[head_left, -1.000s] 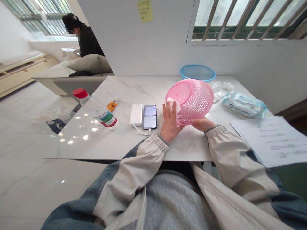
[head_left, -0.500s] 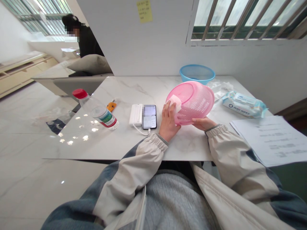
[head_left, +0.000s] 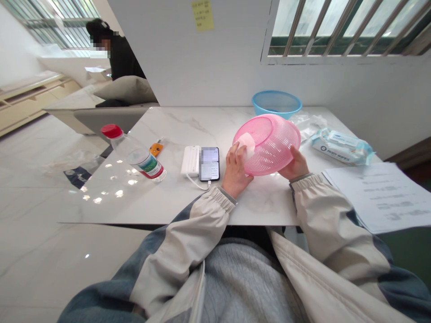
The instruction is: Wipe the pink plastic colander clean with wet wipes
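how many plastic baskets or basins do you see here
2: the pink basket, tilted between the left hand and right hand, and the blue basin beyond it, by the wall.

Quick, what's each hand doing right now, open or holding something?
Left hand: holding a white wipe against the pink basket.
Right hand: closed on the pink basket's right side.

My one view comes from a head-worn camera, facing forward and down. I look over the wearer's shirt close below, with left hand and right hand near mid-frame, down across the table, toward the wall farther off.
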### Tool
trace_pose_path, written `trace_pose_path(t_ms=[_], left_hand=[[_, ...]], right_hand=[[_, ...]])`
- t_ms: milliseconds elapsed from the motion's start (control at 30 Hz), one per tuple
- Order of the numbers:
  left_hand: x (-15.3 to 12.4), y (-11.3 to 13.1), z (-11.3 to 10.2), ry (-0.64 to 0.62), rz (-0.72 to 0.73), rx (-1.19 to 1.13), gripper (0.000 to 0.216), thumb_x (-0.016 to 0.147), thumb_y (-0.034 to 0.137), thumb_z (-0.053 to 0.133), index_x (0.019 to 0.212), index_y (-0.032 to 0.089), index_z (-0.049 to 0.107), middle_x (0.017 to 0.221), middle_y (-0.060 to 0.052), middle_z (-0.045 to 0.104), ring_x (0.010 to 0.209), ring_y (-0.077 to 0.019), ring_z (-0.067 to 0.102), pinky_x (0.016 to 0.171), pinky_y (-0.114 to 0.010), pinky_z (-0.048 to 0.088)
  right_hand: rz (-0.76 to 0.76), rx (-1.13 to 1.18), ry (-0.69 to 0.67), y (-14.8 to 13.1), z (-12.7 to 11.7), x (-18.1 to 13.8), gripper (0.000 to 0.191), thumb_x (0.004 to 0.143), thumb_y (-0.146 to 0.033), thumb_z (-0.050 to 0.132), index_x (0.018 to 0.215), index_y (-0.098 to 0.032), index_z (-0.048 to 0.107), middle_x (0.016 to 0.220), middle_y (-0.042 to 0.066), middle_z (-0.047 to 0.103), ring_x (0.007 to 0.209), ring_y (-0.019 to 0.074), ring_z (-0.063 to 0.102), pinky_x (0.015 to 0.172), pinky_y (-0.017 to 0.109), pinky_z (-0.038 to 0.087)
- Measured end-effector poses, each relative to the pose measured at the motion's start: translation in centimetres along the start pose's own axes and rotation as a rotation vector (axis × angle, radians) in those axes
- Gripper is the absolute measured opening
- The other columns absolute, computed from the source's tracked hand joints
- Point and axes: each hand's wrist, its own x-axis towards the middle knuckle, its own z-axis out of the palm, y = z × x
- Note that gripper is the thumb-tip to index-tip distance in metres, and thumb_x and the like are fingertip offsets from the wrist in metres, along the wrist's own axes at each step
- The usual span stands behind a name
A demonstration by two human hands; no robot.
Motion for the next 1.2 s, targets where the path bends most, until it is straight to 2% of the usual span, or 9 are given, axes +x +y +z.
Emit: trace_pose_path(t_ms=[100, 233, 367, 467, 667, 867, 1067, 1200], left_hand=[[0.0, 0.0, -0.2, -0.025, -0.002, -0.016, 0.103, 0.072, 0.012, 0.070, 0.160, 0.023, 0.017, 0.169, -0.021, 0.024, 0.161, -0.0402, 0.024, 0.132, -0.063, 0.026], [0.0, 0.0, -0.3, -0.074, 0.015, -0.029, 0.102, 0.074, 0.012, 0.071, 0.161, 0.023, 0.019, 0.170, -0.021, 0.023, 0.162, -0.0395, 0.022, 0.133, -0.062, 0.025], [-0.1, -0.1, -0.1, -0.139, 0.041, -0.065, 0.100, 0.077, 0.013, 0.070, 0.162, 0.026, 0.020, 0.170, -0.018, 0.022, 0.164, -0.0370, 0.020, 0.134, -0.062, 0.023], [-0.2, -0.3, 0.0, -0.148, 0.035, -0.092, 0.100, 0.078, 0.012, 0.070, 0.163, 0.026, 0.019, 0.171, -0.017, 0.020, 0.166, -0.0369, 0.016, 0.135, -0.061, 0.023], [-0.4, -0.7, 0.2, -0.164, 0.059, -0.089, 0.109, 0.079, 0.011, 0.068, 0.168, 0.029, 0.008, 0.177, -0.017, 0.011, 0.168, -0.0385, 0.008, 0.135, -0.066, 0.021], [-0.4, -0.7, 0.3, -0.139, 0.055, -0.106, 0.114, 0.078, 0.000, 0.055, 0.172, 0.032, -0.002, 0.181, -0.013, 0.000, 0.170, -0.0340, 0.001, 0.136, -0.067, 0.018], [-0.4, -0.7, 0.5, -0.144, 0.054, -0.128, 0.112, 0.080, -0.004, 0.049, 0.172, 0.032, -0.003, 0.182, -0.009, -0.006, 0.170, -0.0315, -0.003, 0.137, -0.064, 0.016], [-0.4, -0.7, 0.4, -0.137, 0.059, -0.125, 0.110, 0.082, -0.004, 0.048, 0.172, 0.032, -0.004, 0.182, -0.010, -0.005, 0.170, -0.0308, -0.002, 0.136, -0.064, 0.017]], right_hand=[[-0.072, -0.028, 0.135, -0.8, -1.0, 0.7, 0.065, 0.086, -0.075, 0.065, 0.139, -0.037, 0.065, 0.146, 0.001, 0.068, 0.145, 0.0311, 0.057, 0.118, 0.056, 0.050], [-0.098, -0.103, 0.282, -1.1, -3.0, 1.6, 0.072, 0.080, -0.081, 0.063, 0.133, -0.033, 0.067, 0.136, 0.005, 0.072, 0.138, 0.0332, 0.061, 0.110, 0.057, 0.055], [-0.137, -0.088, 0.439, -0.4, -4.8, 2.4, 0.044, 0.083, -0.066, 0.065, 0.106, -0.028, 0.071, 0.113, 0.006, 0.077, 0.126, 0.0315, 0.068, 0.106, 0.055, 0.057], [-0.193, -0.039, 0.526, 0.3, -5.5, 3.0, 0.025, 0.079, -0.049, 0.072, 0.091, -0.027, 0.070, 0.097, 0.003, 0.076, 0.117, 0.0276, 0.071, 0.109, 0.048, 0.057], [-0.247, -0.052, 0.555, 0.9, -6.0, 3.4, 0.023, 0.080, -0.043, 0.075, 0.093, -0.024, 0.073, 0.095, 0.002, 0.077, 0.110, 0.0256, 0.074, 0.104, 0.043, 0.062], [-0.292, -0.071, 0.648, 1.4, -7.7, 4.2, 0.021, 0.081, -0.040, 0.074, 0.095, -0.025, 0.074, 0.095, 0.000, 0.077, 0.098, 0.0203, 0.075, 0.096, 0.038, 0.065], [-0.373, -0.130, 0.815, 1.6, -8.5, 4.3, 0.019, 0.078, -0.039, 0.075, 0.092, -0.025, 0.073, 0.098, 0.003, 0.075, 0.095, 0.0215, 0.074, 0.086, 0.039, 0.067], [-0.334, -0.104, 0.782, 1.5, -8.4, 4.0, 0.020, 0.075, -0.038, 0.077, 0.089, -0.025, 0.072, 0.092, 0.003, 0.073, 0.089, 0.0210, 0.072, 0.084, 0.039, 0.067]])
